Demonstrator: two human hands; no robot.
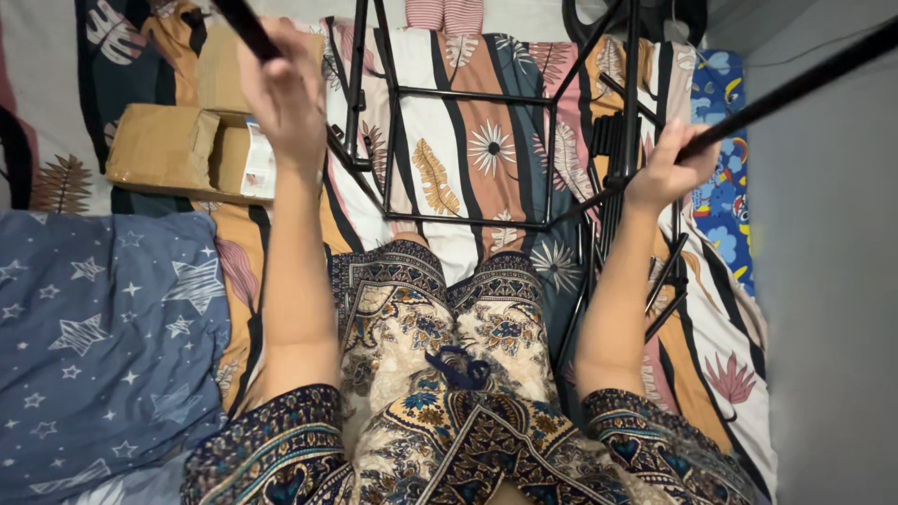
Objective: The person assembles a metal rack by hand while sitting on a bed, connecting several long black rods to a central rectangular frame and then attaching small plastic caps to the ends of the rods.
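Note:
I sit on a bed, my legs in patterned trousers stretched forward. My left hand (285,98) is raised and closed around a black metal rod (245,26) that runs up out of view at the top left. My right hand (669,168) grips another long black rod (795,89) slanting up toward the top right corner. Between my hands a black metal frame (468,98) of thin bars lies over the striped, leaf-printed bedsheet (468,168). More loose black bars (608,140) lie bundled beside my right forearm.
An open brown cardboard box (178,150) rests on the bed at the upper left. A blue blanket with white stars (94,337) covers the lower left. A grey wall (832,281) bounds the bed on the right.

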